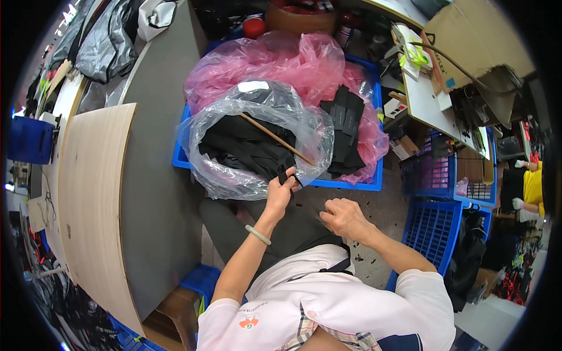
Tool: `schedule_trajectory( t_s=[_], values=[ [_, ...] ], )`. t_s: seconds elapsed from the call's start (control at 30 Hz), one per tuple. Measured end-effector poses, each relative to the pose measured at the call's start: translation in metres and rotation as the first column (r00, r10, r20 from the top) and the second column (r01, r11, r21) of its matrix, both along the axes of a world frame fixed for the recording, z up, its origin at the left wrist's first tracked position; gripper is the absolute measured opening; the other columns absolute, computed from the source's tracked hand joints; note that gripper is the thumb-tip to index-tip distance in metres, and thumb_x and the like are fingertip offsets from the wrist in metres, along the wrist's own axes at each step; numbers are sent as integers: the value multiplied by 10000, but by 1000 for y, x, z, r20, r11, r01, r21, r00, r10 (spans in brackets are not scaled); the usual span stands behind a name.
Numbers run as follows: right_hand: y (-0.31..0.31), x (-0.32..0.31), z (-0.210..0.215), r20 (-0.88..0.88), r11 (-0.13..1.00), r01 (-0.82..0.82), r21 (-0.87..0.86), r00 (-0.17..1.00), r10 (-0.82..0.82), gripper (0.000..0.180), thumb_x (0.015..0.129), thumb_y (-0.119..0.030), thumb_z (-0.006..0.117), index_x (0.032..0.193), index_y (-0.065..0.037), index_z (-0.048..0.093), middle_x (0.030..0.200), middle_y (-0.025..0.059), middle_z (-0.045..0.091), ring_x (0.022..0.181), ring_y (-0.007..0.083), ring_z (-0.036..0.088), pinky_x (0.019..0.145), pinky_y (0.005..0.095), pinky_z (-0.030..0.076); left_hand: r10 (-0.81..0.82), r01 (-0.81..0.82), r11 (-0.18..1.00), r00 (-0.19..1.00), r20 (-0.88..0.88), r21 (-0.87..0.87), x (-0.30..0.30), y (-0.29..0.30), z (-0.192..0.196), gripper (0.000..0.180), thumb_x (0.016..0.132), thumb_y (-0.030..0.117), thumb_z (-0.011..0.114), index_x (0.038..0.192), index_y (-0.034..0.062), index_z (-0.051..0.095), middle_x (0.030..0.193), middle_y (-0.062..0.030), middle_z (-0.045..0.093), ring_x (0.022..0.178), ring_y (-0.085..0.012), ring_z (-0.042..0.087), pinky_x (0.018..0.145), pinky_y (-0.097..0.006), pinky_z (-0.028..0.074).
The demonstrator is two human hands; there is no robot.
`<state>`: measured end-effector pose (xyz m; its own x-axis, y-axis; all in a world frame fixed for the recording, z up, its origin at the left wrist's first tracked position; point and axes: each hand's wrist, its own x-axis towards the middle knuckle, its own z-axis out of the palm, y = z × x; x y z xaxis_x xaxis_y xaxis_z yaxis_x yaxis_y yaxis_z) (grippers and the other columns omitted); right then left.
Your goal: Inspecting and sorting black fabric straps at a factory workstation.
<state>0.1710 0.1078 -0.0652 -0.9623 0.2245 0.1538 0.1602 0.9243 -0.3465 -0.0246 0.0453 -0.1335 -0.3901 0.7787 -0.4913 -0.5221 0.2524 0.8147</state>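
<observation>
My left hand (280, 192) is closed on a black fabric strip (285, 175) at the near rim of a clear plastic bag (202, 175). Black fabric pieces (240, 143) fill the bag, and a thin wooden stick (275, 136) lies slantwise across its mouth. Over my lap, to the right, my right hand (346, 219) has its fingers curled in; whether anything is inside them is hidden. Beside the bag, a stack of flat black strips (346, 126) rests on pink plastic.
A blue crate (377, 175) holds the bag and crumpled pink plastic sheeting (281, 55). A grey panel (161, 146) and pale wooden board (93, 193) stand at left. More blue crates (430, 231) are at right, below a cluttered table (436, 111). Another person's yellow top (533, 184) shows far right.
</observation>
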Motion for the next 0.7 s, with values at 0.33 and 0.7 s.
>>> schedule_trajectory(
  t_s=[0.33, 0.7],
  values=[
    [36, -43, -103, -55, 579, 465, -670, 746, -663, 277, 770, -158, 659, 990, -3, 594, 894, 109, 558, 787, 211, 579, 707, 310, 466, 52, -63, 982, 996, 65, 179, 47, -18, 1, 290, 922, 77, 484, 1135, -119, 500, 1115, -170, 570, 1008, -242, 599, 865, -308, 481],
    [41, -80, -194, 309, 43, 817, -575, 266, -913, 422, 690, -308, 742, 943, -32, 547, 881, 154, 623, 851, 335, 605, 741, 405, 465, 221, -223, 975, 958, 183, -10, 14, -34, -21, 237, 910, 31, 485, 1111, -92, 515, 1120, -180, 548, 982, -293, 597, 855, -367, 500]
  ],
)
